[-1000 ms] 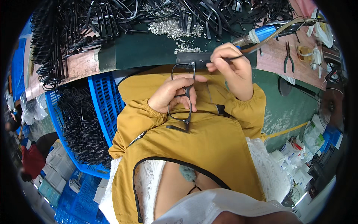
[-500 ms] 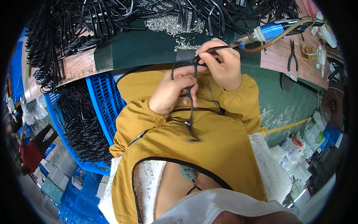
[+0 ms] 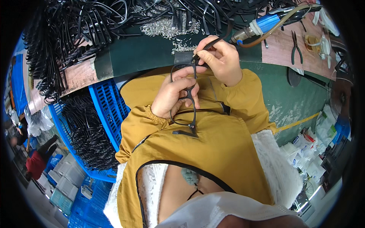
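My left hand is closed around a black eyeglass frame, held upright over my lap with its rims open and no lenses that I can make out. At the frame's lower end, a short folded temple piece points left. My right hand pinches a long black temple arm by the frame's upper hinge. That arm slants up and right past my fingers. Just left of the hinge, a small dark block sits at the table edge. Whether the arm is joined to the hinge is hidden by my fingertips.
Small silver screws are heaped on the green mat. Loose black temple arms lie behind, with bundled frames at left. A blue electric screwdriver and pliers are at right. A blue basket stands below left.
The temple arm in my right hand has swung up, away from the screwdriver's tip. At the frame's lower end, the blurred hanging temple now points left. Both hands keep their hold.
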Demonstrator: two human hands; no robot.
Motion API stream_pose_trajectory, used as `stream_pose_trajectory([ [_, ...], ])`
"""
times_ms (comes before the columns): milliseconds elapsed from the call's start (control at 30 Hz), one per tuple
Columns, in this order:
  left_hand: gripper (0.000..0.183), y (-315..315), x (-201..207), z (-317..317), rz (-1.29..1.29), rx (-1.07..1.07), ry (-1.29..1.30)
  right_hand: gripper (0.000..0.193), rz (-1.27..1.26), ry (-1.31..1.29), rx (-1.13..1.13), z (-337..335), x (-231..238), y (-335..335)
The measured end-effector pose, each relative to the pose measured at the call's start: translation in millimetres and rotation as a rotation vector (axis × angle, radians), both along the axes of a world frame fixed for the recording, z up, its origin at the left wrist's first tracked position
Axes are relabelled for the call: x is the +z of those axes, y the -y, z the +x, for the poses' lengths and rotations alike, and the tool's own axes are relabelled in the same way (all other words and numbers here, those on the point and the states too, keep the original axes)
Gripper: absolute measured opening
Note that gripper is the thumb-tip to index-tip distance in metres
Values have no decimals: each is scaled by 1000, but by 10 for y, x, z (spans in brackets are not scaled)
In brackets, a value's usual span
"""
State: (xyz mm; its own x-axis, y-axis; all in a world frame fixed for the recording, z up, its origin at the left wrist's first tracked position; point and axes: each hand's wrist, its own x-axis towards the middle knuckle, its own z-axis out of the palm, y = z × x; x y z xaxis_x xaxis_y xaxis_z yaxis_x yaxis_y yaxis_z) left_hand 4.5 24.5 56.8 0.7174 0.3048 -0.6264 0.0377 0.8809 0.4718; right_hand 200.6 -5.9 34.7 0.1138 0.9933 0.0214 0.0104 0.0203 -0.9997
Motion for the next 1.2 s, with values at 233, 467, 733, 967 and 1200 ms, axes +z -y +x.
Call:
stream_pose_trajectory([
  [233,47,-22,-64,-23,15,-12,44,7,35,-12,-43,-8,-55,24],
  [467,48,-44,-83,-48,18,-13,69,6,77,45,-68,-21,-99,15],
  [733,38,-14,51,53,37,30,-21,3,279,436,13,-46,77,-125],
  [967,33,-3,-13,64,-29,82,-10,4,271,468,-34,-70,0,-133],
  [1200,37,-92,77,-8,-56,45,11,9,174,312,-149,-126,212,69],
])
